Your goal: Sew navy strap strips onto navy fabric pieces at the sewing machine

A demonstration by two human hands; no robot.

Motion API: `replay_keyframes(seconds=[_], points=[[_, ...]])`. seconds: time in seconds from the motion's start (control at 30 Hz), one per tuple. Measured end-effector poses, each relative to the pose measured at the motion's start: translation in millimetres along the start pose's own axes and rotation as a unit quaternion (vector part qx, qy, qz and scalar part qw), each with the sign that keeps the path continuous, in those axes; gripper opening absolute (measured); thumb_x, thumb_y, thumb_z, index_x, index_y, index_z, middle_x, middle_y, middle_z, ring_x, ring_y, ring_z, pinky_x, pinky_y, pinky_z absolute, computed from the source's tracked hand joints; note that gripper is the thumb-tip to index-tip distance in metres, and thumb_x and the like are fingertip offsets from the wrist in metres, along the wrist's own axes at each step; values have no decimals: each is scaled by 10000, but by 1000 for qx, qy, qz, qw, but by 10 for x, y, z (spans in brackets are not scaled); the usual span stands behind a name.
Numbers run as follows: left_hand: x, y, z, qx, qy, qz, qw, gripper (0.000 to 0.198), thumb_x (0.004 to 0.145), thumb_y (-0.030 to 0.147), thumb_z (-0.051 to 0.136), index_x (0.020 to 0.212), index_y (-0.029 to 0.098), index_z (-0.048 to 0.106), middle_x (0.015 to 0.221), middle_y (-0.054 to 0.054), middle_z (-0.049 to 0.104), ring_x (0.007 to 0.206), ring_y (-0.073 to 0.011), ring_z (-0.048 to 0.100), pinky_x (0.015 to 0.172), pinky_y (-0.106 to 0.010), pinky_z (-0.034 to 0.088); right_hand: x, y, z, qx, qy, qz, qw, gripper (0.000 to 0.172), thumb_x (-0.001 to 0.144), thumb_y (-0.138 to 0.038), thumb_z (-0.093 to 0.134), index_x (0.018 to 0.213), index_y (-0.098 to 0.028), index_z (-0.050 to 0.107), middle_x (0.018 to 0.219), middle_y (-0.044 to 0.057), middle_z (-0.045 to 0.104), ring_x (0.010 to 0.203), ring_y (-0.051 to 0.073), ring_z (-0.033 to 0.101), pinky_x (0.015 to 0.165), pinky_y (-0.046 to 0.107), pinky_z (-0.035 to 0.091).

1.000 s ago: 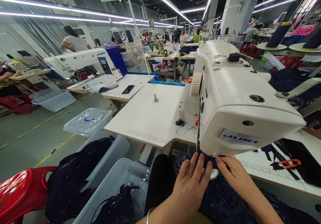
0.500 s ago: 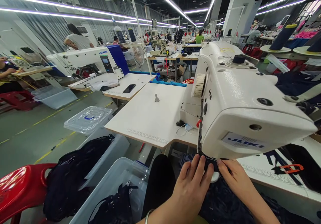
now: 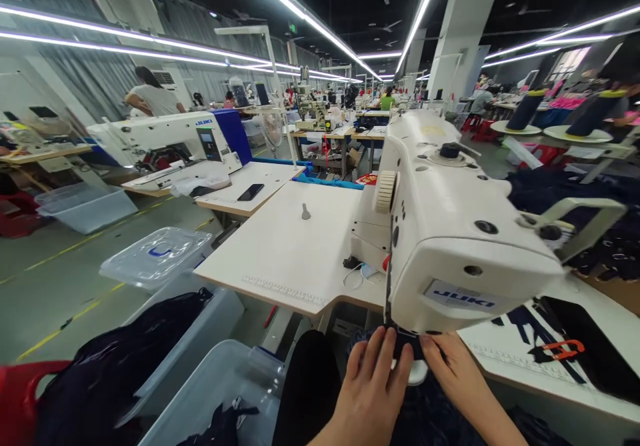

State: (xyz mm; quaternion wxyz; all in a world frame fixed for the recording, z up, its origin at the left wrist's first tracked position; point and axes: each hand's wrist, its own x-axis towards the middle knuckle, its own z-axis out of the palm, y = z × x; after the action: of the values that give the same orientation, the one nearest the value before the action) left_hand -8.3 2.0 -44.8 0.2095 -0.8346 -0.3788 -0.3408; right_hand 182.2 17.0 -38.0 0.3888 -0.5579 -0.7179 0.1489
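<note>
A white JUKI sewing machine (image 3: 450, 233) stands on a pale table (image 3: 290, 246) in front of me. Both hands rest on dark navy fabric (image 3: 440, 413) just under the machine's head. My left hand (image 3: 373, 393) lies flat on the cloth, fingers stretched toward the needle area. My right hand (image 3: 453, 376) lies to its right, fingers also extended and pressing the fabric. A small white part (image 3: 417, 371) shows between the two hands. The needle itself is hidden under the machine head.
Clear plastic bins (image 3: 210, 393) with dark garments (image 3: 115, 366) stand at my lower left, one lidded bin (image 3: 155, 256) beyond. A red stool (image 3: 20, 399) sits at far left. A phone (image 3: 250, 192) lies on the neighbouring table. Thread cones (image 3: 525, 109) stand at right. People work in the background.
The view tilted upward and shifted slightly, so the hands sit lower in frame. Both hands stay on the fabric under the machine head with little movement.
</note>
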Motion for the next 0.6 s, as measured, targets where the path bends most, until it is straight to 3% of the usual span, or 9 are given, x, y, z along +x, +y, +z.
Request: replay_keyframes(seconds=[0.13, 0.23, 0.3, 0.37, 0.43, 0.53, 0.6], points=[[-78, -14, 170, -59, 52, -34, 996, 311, 1006, 295, 429, 1233, 219, 629, 1293, -94, 610, 1253, -232, 516, 1130, -383, 232, 68, -175, -29, 40, -10, 16, 999, 349, 983, -302, 355, 737, -229, 590, 804, 68, 605, 909, 248, 607, 787, 376, 504], [-164, -92, 297, -192, 39, -79, 978, 465, 982, 498, 445, 1323, 196, 540, 1394, -152, 506, 1293, -297, 482, 1063, -429, 382, 81, -243, -27, 70, -9, 26, 997, 319, 998, -271, 311, 908, -232, 615, 988, 83, 588, 1076, 237, 560, 901, 373, 482], [-181, -175, 373, -337, 29, -171, 926, 614, 942, 604, 442, 1382, 176, 466, 1442, -186, 440, 1299, -325, 476, 1011, -459, 455, 63, -242, 1, 86, 4, 36, 996, 288, 1000, -266, 316, 1135, -245, 568, 1209, 96, 528, 1185, 227, 498, 986, 377, 437], [-153, -252, 440, -444, 1, -248, 861, 589, 959, 579, 415, 1395, 185, 460, 1383, -167, 513, 1259, -312, 524, 997, -474, 477, 35, -229, 30, 104, 29, 59, 992, 305, 992, -272, 354, 1278, -246, 455, 1298, 103, 468, 1204, 218, 476, 1012, 373, 415], [-107, -305, 493, -487, -28, -269, 830, 492, 983, 526, 389, 1329, 217, 550, 1236, -116, 636, 1182, -289, 590, 995, -468, 482, 13, -232, 35, 127, 44, 99, 986, 280, 981, -278, 386, 1253, -221, 418, 1188, 96, 511, 1096, 207, 526, 947, 357, 449], [-81, -357, 524, -495, -43, -251, 831, 433, 980, 519, 397, 1123, 239, 695, 1090, -80, 708, 1095, -282, 641, 1008, -448, 473, 10, -287, -31, 157, 23, 144, 977, 139, 985, -285, 378, 1081, -211, 448, 977, 45, 555, 921, 185, 561, 846, 330, 467], [-102, -397, 491, -495, -56, -235, 835, 423, 975, 516, 409, 1005, 247, 734, 1069, -74, 716, 1106, -278, 634, 1032, -437, 454, 21, -336, -104, 172, 7, 138, 975, 114, 990, -283, 377, 1032, -215, 458, 960, 34, 569, 912, 175, 563, 847, 318, 454]])
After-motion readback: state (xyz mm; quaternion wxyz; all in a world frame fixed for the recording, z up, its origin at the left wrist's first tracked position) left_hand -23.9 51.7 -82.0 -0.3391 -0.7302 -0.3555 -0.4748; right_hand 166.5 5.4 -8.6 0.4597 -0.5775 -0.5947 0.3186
